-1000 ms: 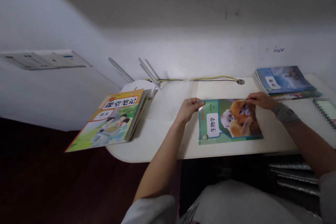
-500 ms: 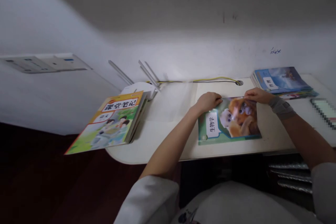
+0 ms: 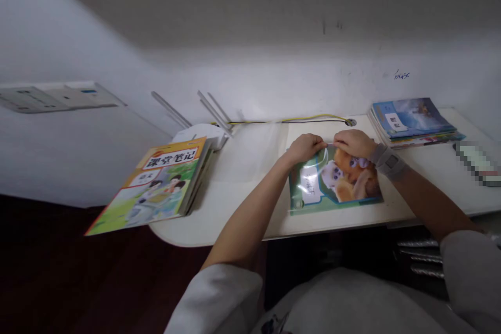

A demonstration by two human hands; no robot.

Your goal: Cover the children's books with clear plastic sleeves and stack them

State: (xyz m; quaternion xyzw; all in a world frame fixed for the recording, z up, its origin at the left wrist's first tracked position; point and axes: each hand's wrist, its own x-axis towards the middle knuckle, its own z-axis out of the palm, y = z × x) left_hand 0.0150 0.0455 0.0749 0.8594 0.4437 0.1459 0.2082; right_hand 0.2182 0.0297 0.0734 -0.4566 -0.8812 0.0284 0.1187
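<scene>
A textbook (image 3: 336,180) with golden monkeys on its green cover lies on the white desk, turned sideways. Bright glare streaks its surface like clear film, though I cannot make out the film's edges. My left hand (image 3: 307,147) pinches the far edge of the textbook, left of its middle. Close beside it, my right hand (image 3: 354,143), with a grey watch (image 3: 391,160) on the wrist, is closed at the same edge, fingertips almost meeting those of the left. The right hand and wrist hide the textbook's far right corner.
Left of the textbook lies a clear plastic sheet (image 3: 250,154). A book stack (image 3: 156,182) overhangs the desk's left end, by a white router (image 3: 201,133). Another book stack (image 3: 413,117) and a blurred-out phone (image 3: 479,162) lie right. Cables (image 3: 289,121) run along the wall.
My right hand has slid left along the textbook's far edge, from near its right corner to beside my left hand. The left hand keeps its place on the edge. The view has shifted slightly.
</scene>
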